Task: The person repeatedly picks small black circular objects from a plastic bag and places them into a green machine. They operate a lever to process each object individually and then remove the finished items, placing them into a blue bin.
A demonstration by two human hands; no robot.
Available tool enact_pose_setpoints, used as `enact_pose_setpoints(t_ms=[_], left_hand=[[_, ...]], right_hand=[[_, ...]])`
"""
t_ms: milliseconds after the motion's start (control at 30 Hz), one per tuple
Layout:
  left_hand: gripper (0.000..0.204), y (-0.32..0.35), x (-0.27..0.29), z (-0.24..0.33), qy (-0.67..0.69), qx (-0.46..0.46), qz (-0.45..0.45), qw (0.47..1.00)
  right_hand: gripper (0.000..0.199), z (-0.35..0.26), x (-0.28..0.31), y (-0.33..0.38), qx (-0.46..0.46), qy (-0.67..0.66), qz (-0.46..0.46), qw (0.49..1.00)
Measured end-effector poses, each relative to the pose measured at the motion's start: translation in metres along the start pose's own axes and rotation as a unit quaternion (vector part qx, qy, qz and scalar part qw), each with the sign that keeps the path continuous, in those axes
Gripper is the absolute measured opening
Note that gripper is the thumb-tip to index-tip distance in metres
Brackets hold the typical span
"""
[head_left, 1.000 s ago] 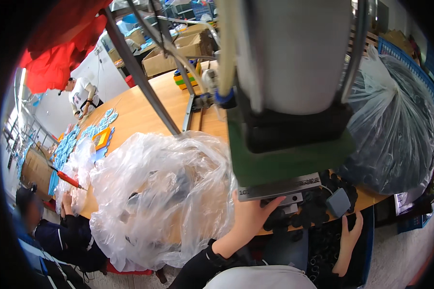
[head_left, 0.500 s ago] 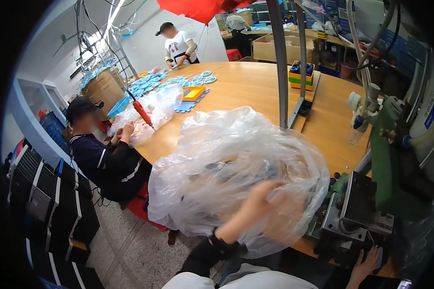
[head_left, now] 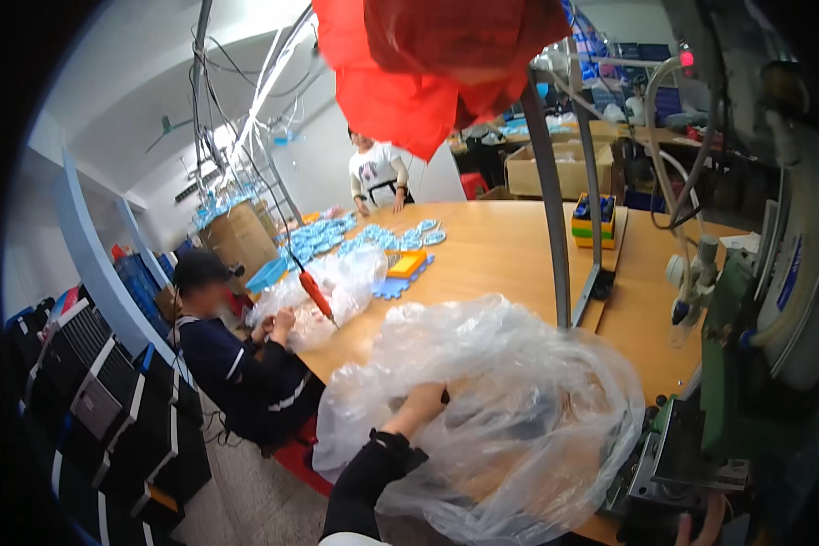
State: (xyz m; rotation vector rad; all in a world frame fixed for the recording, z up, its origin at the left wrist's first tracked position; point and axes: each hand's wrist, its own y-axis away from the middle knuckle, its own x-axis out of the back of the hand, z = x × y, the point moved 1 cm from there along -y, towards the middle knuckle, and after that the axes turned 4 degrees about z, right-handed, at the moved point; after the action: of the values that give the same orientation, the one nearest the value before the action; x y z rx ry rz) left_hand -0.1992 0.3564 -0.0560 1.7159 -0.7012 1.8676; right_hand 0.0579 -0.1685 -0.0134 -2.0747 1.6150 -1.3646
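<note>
My left hand (head_left: 420,405) is over the large clear plastic bag (head_left: 519,464) in front of me. Its fingers are closed, and a small dark piece (head_left: 445,397) shows at their tips; its kind is too small to make out. The bag lies crumpled and spread at the table edge, with dim contents under its film. At the lower right, my right hand (head_left: 708,520) is partly cut off, thumb and fingers apart, beside the metal block of a green bench press (head_left: 687,455). No held thing shows in it.
A red electric screwdriver (head_left: 315,293) hangs by its cord near a seated co-worker (head_left: 237,355), whose hands are at another plastic bag. Light-blue parts and a yellow tray (head_left: 407,264) lie on the table (head_left: 491,241). Metal posts and red cloth (head_left: 428,73) stand ahead.
My left hand has moved left across the bag and its fingers have closed around a small dark piece. My right hand has shifted at the press. The view has tilted up.
</note>
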Motion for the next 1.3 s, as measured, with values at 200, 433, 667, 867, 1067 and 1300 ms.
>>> enact_pose_setpoints(t_ms=[200,433,667,867,1067,1300], left_hand=[[0.041,0.021,0.01,0.02,0.052,-0.061,0.247,0.966],[0.051,0.054,0.042,0.062,0.26,0.002,0.142,0.955],[0.044,0.094,0.053,0.192,0.731,-0.088,-0.199,0.647],[0.047,0.108,0.028,0.272,0.862,-0.127,-0.259,0.418],[0.049,0.116,0.046,0.335,0.643,-0.335,-0.004,0.689],[0.034,0.115,0.045,0.39,0.606,-0.264,-0.007,0.75]], right_hand=[[0.047,-0.025,-0.033,-0.033,-0.065,-0.086,-0.027,0.994],[0.047,-0.019,-0.053,-0.032,-0.092,-0.228,0.061,0.967],[0.06,0.009,-0.061,0.007,-0.085,0.036,0.047,0.995],[0.057,0.0,-0.004,0.012,-0.113,-0.076,0.11,0.985],[0.049,0.022,0.062,0.051,-0.192,-0.009,0.171,0.966],[0.038,0.049,0.097,0.104,-0.301,0.068,0.226,0.924]])
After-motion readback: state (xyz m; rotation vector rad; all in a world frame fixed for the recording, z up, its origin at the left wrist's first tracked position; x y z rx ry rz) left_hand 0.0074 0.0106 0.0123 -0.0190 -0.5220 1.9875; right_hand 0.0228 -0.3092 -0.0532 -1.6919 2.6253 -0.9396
